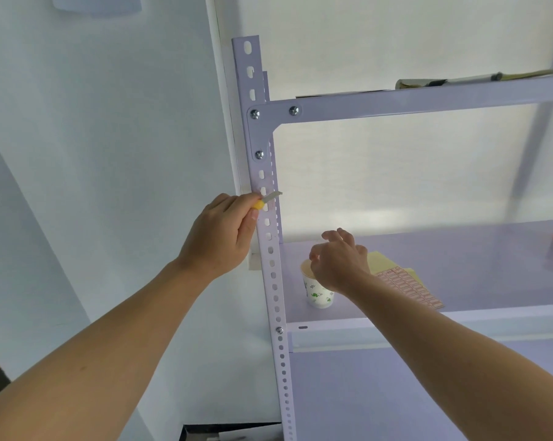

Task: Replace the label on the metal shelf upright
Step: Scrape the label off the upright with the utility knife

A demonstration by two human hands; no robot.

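Both forearms are raised; the left hand (222, 232) fingers are clamped on a knife (266, 200) at the upright (270, 249), while the right hand (338, 261) fingers hang loosely apart over the paper cup (319, 296). Paint could be gouged if the blade is slipped.

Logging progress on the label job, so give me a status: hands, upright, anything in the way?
Left hand shut on yellow knife, blade at upright. Right hand over paper cup, grip unclear. Label sheet on shelf. Nothing blocking.

Beside the left hand (219, 232), the upright (270, 249) is smooth painted metal with shiny steel screws (259, 154); under the right hand (338, 259), a printed paper cup (318, 296).
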